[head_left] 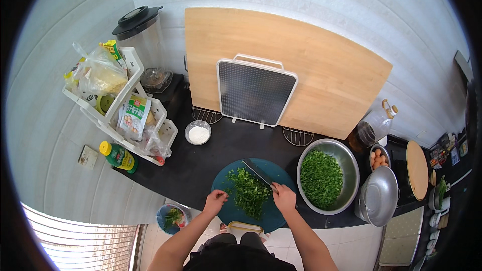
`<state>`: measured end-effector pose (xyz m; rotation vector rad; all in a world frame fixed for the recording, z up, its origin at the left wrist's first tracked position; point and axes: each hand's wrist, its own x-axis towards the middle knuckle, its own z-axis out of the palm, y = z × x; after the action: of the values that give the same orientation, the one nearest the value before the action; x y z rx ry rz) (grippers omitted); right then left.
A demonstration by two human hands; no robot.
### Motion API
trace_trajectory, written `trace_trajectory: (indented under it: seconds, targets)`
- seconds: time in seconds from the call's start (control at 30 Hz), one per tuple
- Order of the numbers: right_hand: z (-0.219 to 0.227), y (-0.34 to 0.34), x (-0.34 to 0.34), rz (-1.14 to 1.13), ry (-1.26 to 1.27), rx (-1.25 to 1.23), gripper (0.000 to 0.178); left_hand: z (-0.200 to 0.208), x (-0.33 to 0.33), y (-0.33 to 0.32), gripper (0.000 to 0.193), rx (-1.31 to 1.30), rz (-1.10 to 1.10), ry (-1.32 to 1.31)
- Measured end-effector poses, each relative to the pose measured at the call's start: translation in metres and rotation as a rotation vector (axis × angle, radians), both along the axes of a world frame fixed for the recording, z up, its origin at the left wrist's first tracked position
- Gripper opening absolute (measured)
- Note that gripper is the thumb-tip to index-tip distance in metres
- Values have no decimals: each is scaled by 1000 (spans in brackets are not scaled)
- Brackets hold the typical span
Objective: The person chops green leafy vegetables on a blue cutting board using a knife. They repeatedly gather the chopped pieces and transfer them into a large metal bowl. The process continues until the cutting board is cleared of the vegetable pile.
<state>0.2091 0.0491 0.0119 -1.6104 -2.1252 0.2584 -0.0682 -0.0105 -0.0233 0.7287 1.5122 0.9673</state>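
Two hands at the round teal board (227, 216): right hand (284, 197) closed round the knife (257, 172), hiding part of its handle; left hand (216, 201), fingers bunched beside the chopped greens (249, 195) (whether they pinch anything, cannot tell). Greens lie mid-board, between the hands. Steel bowl (353, 170), right: more cut greens (321, 179). Small glass bowl (188, 136): white powder (199, 134). Bare black worktop (231, 143) beyond board's far rim; near rim reaches worktop's front edge.

My bare forearms reached forward from the lower edge, left forearm (187, 236) slanting inward to the right, right forearm (307, 236) slanting inward to the left. My left hand (216, 201) had its fingers bent, how tightly I couldn't tell. My right hand (284, 197) was curled into a grip, apart from the left.
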Motion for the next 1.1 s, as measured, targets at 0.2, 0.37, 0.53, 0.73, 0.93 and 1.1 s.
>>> trace_trajectory:
  seconds: [0.2, 0.37, 0.53, 0.73, 0.93, 1.1]
  targets:
    - [8, 6, -4, 148, -69, -76, 30, -7, -9, 3, 10, 155, 31, 208]
    - [20, -24, 13, 144, -42, -139, 34, -2, -9, 20, 12, 299, -9, 488]
    - [24, -67, 21, -113, 47, -6, 28, -7, -2, 55, 45, 502, -266, 836]
    - [2, -109, 28, -409, 0, -78, 29, -9, 26, 71, 82, 333, -487, 983]
    - [-1, -118, 0, -330, 121, -138, 29, -11, 48, 48, 89, 481, -596, 863]
    - [9, -112, -5, -306, 175, -115, 26, 2, 54, 34, 96, 550, -748, 811]
